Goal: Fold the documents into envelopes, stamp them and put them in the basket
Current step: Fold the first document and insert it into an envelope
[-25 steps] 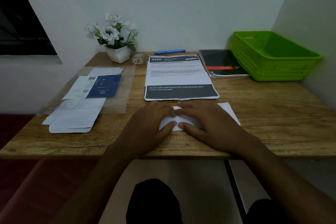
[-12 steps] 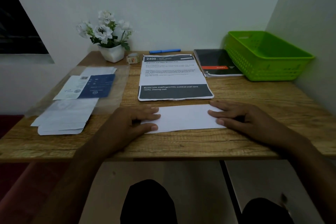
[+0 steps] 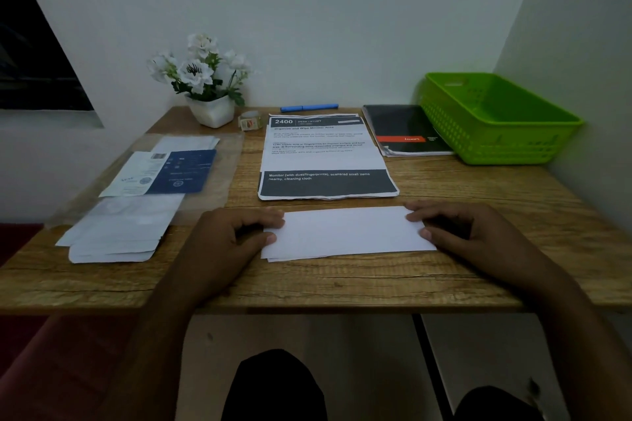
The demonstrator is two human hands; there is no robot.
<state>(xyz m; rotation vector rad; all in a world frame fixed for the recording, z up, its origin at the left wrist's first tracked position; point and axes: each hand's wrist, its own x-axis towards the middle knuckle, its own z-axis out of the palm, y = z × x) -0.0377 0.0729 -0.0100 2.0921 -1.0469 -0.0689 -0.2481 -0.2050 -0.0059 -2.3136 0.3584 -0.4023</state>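
The folded paper [image 3: 345, 232] lies flat on the near middle of the surface [image 3: 342, 287], a long white strip running left to right, with layered edges showing along its near side. The left hand [image 3: 225, 239] holds its left end, its grip clenched on the edge with the thumb and curled fingers on top. The right hand [image 3: 468, 232] holds the right end the same way, fingertips on the far corner and thumb on the edge. Just beyond the paper lies a stack of printed sheets [image 3: 325, 157]. To the right of them sits a dark notebook [image 3: 407, 133], and at the far right a green basket [image 3: 496, 143] against the wall. A blue pen [image 3: 309, 108] lies at the far edge, with a tape roll [image 3: 249, 120] and a pot of white flowers [image 3: 212, 111] to its left. On the left lie white envelopes [image 3: 116, 236] and a clear sleeve [image 3: 219, 161] holding a blue card [image 3: 181, 171]
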